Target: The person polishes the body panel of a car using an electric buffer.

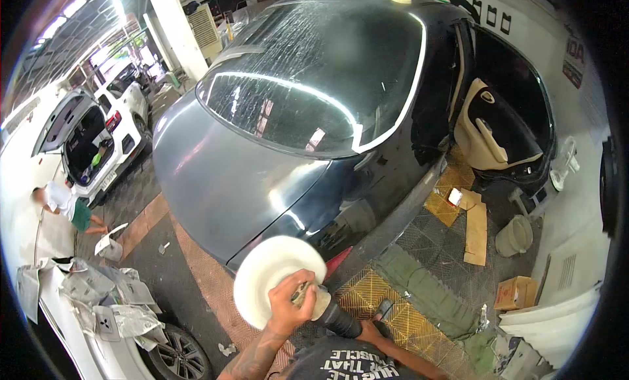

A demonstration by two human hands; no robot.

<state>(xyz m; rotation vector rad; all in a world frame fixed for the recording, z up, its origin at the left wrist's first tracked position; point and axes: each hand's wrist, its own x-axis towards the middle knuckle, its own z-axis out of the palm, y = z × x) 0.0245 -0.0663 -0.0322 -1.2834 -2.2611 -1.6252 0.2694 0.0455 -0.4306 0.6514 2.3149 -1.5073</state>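
A polisher (339, 320) with a large round white pad (259, 262) is held in front of my body. My left hand (293, 303) is closed around its front end, just behind the pad. My right hand (371, 333) grips the rear of the black body; its fingers are partly hidden. The pad is tilted toward me beside the rear corner of a dark car (242, 177), near its red tail light (339, 261). Whether the pad touches the paint cannot be seen. Streaks and specks cover the car's rear window (314, 65).
The car's side door (491, 131) stands open at right. A bucket (514, 236), a cardboard box (515, 293) and green cloth (426, 288) lie on that side. At left are a paper-covered white car (85, 341), a crouching person (62, 203) and a white car with its tailgate up (118, 131).
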